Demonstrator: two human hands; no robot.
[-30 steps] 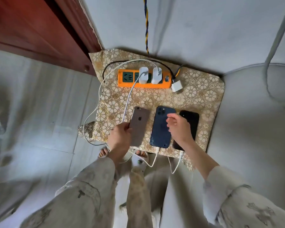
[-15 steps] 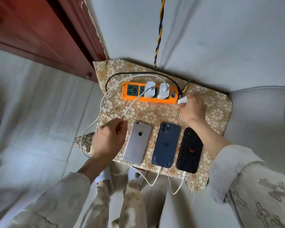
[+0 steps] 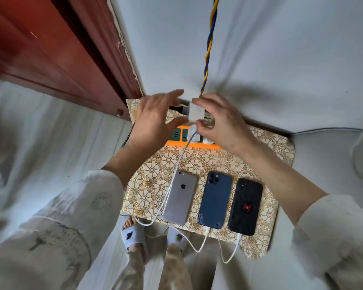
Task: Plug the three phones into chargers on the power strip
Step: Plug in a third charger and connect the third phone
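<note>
A: Power strip (image 3: 194, 144) is lying at the table's far edge, two chargers already seated; the silver phone (image 3: 181, 198), blue phone (image 3: 215, 200) and black phone (image 3: 246, 207) are sitting cabled in a row near it.

B: And the third charger (image 3: 195, 112)?

A: It's now being held up off the table, right hand (image 3: 222, 122) pinching it, while the left hand (image 3: 155, 118) is coming in spread wide, holding nothing. It's likely heading for a free socket.

- Three phones lie face down in a row at 6 o'clock on the bench: a silver phone (image 3: 180, 198), a blue phone (image 3: 215, 200), a black phone (image 3: 245, 206).
- One orange power strip (image 3: 192, 144) at 12 o'clock.
- Three white chargers: one loose charger (image 3: 195, 112), two plugged chargers (image 3: 194, 130).
- Two hands: left hand (image 3: 155, 118), right hand (image 3: 222, 122).
- One twisted cord (image 3: 209, 42).
</note>
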